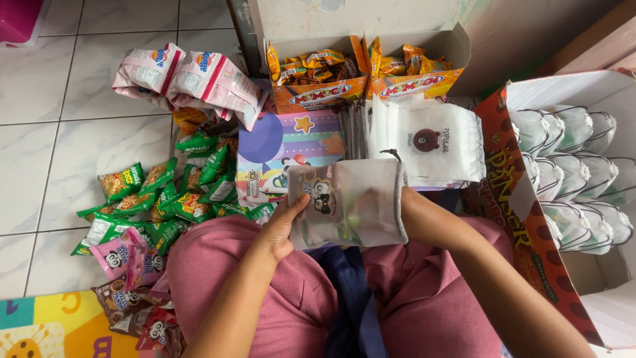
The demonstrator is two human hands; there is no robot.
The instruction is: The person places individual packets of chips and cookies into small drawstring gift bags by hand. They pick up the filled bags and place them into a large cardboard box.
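A translucent white drawstring pouch [348, 205] is held over the lap, above the pink trousers [291, 292]. The left hand [283, 229] is closed on the pouch's left edge, thumb laid across its front. The right hand [371, 212] is pushed inside the pouch through its open right end and is seen only as a blur through the fabric; whether it is open or closed on anything cannot be told. A green shape shows faintly through the fabric near it, possibly a snack packet.

Just beyond the pouch, a stack of matching white pouches [430, 142] with a brown bear print is stood on the floor. Behind that, two open orange cartons [321, 89] of wrapped snacks are set side by side. A colourful printed sheet [278, 149] is laid beside the stack.

On the tiled floor [59, 132] to the left: a pile of green snack packets [165, 199], pink packets [129, 255] near the left knee, brown packets [136, 311] below them, and larger pink-and-white bags [192, 79] further back. At the right, a large red-and-white carton [523, 219] is filled with rows of knotted white bags [570, 166].
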